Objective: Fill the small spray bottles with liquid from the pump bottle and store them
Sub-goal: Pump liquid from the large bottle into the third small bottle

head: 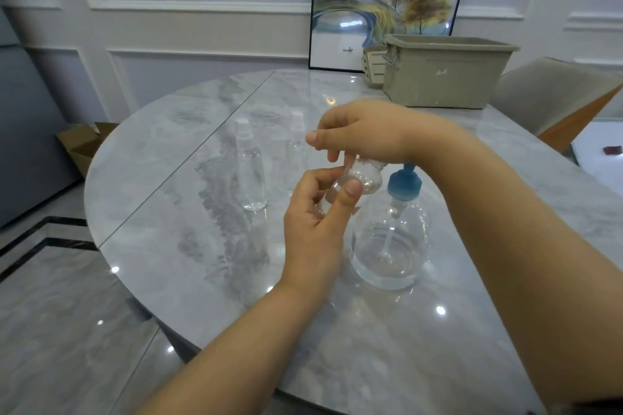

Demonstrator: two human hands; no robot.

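Panelled pale walls back a round grey marble worktop (168, 212), its near edge curving over glossy floor tiles. At its far right side sits a beige bin (445, 77), a framed picture (371, 3) behind it. Near centre stands a clear pump bottle (394, 246) with blue top; two capped spray bottles (251, 175) stand left. Above them, the left hand (317, 222) grips a small bottle (362, 175), the right hand (364, 135) pinching its top.

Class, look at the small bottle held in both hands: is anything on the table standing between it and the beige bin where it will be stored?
Nothing visible blocks it. The small bottle is held above the table; the beige bin sits at the far edge, and the marble between is bare. The pump bottle and two standing spray bottles lie off that line.
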